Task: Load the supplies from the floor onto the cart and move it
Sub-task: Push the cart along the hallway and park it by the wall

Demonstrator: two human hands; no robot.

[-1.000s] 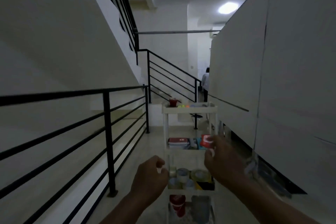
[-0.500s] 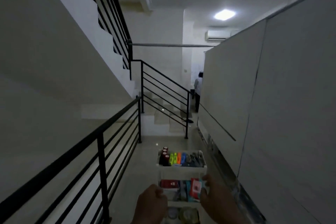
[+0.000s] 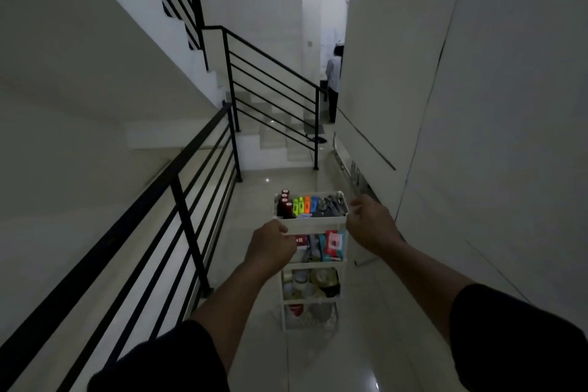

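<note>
A narrow white cart (image 3: 313,222) with several tiers stands on the tiled floor in front of me. Its top tray carries dark red bottles (image 3: 285,205), bright highlighters (image 3: 304,204) and dark tools. Lower tiers hold packets (image 3: 333,243), tape rolls (image 3: 299,283) and a red cup (image 3: 295,310). My left hand (image 3: 272,247) grips the near left corner of the top tray. My right hand (image 3: 370,221) holds the near right corner.
A black metal railing (image 3: 178,188) runs along the left over a stairwell. A white partition wall (image 3: 445,105) closes the right side. Ahead, steps (image 3: 273,140) rise behind another railing, and a person (image 3: 334,86) stands in the far doorway.
The view has dropped from looking ahead to looking down on the cart. My hands went from the middle tier up to the corners of the top tray.
</note>
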